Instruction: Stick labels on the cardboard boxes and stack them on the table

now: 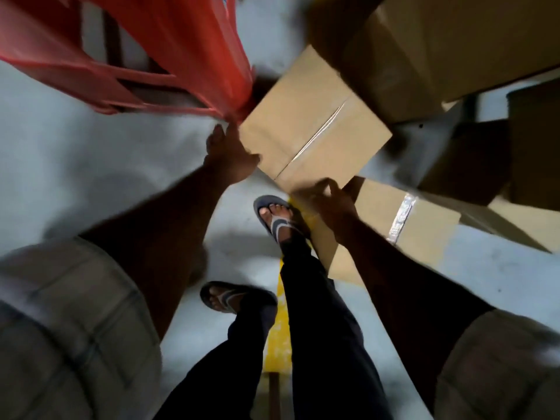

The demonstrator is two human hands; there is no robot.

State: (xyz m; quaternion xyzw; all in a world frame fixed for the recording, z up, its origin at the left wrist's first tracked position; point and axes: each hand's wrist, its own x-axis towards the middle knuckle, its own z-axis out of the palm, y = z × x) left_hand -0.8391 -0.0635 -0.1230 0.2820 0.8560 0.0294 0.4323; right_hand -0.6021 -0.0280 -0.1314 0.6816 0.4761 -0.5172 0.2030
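A taped brown cardboard box point(315, 122) is held between both hands above the grey floor, tilted, with a clear tape seam across its top. My left hand point(230, 153) presses on its left edge. My right hand point(330, 198) grips its near right corner. A second cardboard box point(403, 219) with silver tape lies on the floor just under and right of my right hand. No label is visible on either box. The frame is blurred by motion.
A red plastic chair point(169, 53) stands at the upper left, touching the held box's corner. Larger cardboard boxes point(454, 43) pile up at the upper right, darker ones point(491, 159) at the right. My sandalled feet point(272, 213) stand on grey floor with a yellow line point(278, 328).
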